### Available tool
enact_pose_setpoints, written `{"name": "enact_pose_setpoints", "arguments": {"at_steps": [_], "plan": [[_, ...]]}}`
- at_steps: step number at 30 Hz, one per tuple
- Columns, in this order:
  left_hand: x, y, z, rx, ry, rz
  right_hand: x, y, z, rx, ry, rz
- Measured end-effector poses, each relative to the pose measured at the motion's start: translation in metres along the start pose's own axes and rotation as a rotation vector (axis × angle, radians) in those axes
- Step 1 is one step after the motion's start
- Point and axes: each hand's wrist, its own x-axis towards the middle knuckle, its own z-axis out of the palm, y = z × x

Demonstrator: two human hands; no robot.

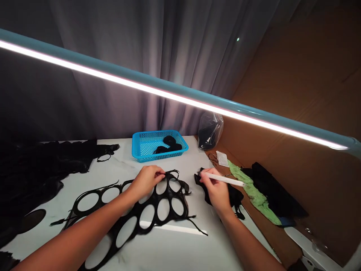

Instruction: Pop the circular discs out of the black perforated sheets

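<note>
Black fabric with large oval cut-outs lies spread over the white table. My left hand is closed in a pinch on its upper edge, near some loose strips at the right end. Between the fingers of my right hand is a slim white pen-shaped tool, its back end pointing right; its working tip is mostly hidden by the hand. Under and beside that hand rests a separate piece of black fabric with thin dangling strips. Whether the tool's tip touches this piece I cannot tell.
A blue perforated basket holding black bundles stands at the back. Dark cloth heaps up on the left. A clear plastic bag, green lace and a white tag lie to the right. A lit tube lamp crosses above.
</note>
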Motion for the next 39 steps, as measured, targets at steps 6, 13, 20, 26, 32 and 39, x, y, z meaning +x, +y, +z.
{"name": "enact_pose_setpoints", "arguments": {"at_steps": [6, 13, 20, 26, 32, 39], "plan": [[0.039, 0.017, -0.015, -0.001, -0.236, 0.006, 0.015, 0.014, -0.023, 0.166, 0.191, 0.112], [0.08, 0.069, -0.029, 0.03, -0.062, 0.144, -0.001, -0.001, -0.01, 0.319, -0.511, 0.269], [0.039, 0.097, -0.013, 0.032, 0.015, 0.336, -0.012, -0.01, -0.015, 0.114, -1.042, 0.189], [-0.07, 0.044, 0.026, 0.243, 0.032, 0.238, -0.007, -0.012, -0.013, -0.025, -1.045, 0.108], [-0.104, 0.016, 0.057, 0.308, 0.042, 0.244, -0.003, -0.02, -0.034, -0.107, -1.0, 0.102], [-0.109, 0.057, 0.042, 0.116, -0.165, 0.246, -0.004, -0.027, -0.057, -0.052, -1.016, 0.266]]}}
